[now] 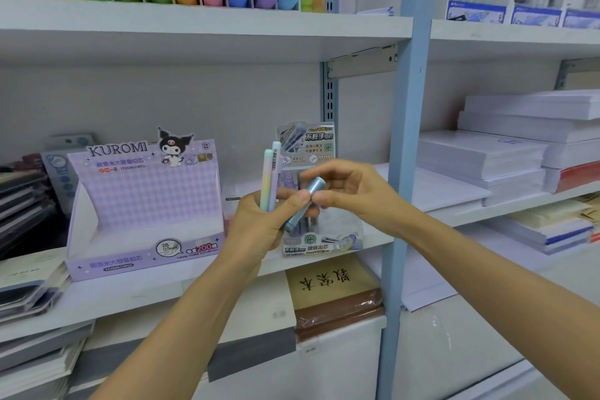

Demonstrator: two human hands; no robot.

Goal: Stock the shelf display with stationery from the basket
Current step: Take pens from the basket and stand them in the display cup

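Here, the lilac KUROMI display box [143, 204] on the shelf [194, 286] is the landmark; every place is given from it. Just right of the box, your left hand [259, 224] grips two slim tubes upright. One is the green-to-yellow tube [266, 178]; beside it is the lilac tube [275, 169], pale blue at its tip and bearing a barcode strip. Further right, the glittery blue tube [306, 201] lies tilted, with your left thumb pressing across it and your right hand [347, 191] pinching its upper end. All three are held in front of the shelf, apart from the box.

Hidden: the lower parts of the upright tubes, inside your left fist, and part of the blue tube, under your thumb. Behind both hands, a grey display carton [306, 143] is largely covered; its contents cannot be made out.

Count: three tubes, two hands, two display cartons.
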